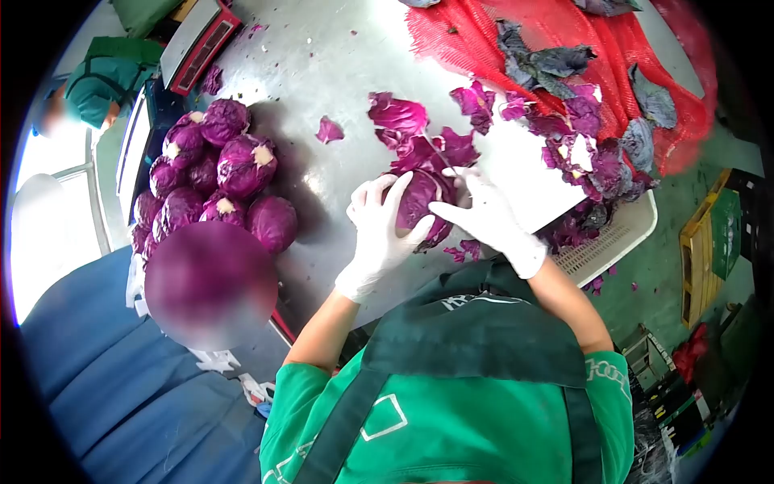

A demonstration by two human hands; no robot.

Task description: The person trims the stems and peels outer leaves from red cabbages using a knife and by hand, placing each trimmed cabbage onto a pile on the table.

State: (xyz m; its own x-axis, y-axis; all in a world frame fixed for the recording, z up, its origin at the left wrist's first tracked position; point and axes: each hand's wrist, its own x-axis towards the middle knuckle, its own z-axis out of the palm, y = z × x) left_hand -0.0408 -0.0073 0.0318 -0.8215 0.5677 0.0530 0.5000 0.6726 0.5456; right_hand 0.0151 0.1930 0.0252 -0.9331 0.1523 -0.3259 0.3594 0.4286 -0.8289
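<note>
A red cabbage [421,202] rests on the metal table in front of me. My left hand [379,230], in a white glove, grips its left side with the fingers curved over it. My right hand [493,211], also gloved, is at the cabbage's right side, with the thumb towards it. From that hand a thin knife [439,153] points up and left, its handle hidden by the fingers. Loose purple leaves [399,117] lie just beyond the cabbage, and a small leaf piece [329,130] is further left.
Several red cabbages [247,165] are heaped at the left, partly behind a blurred purple patch. Trimmed leaves [592,153] lie on a white board [528,181] and in a white crate [621,250]. Red netting [556,40] covers the far right. Another person [97,89] is at upper left.
</note>
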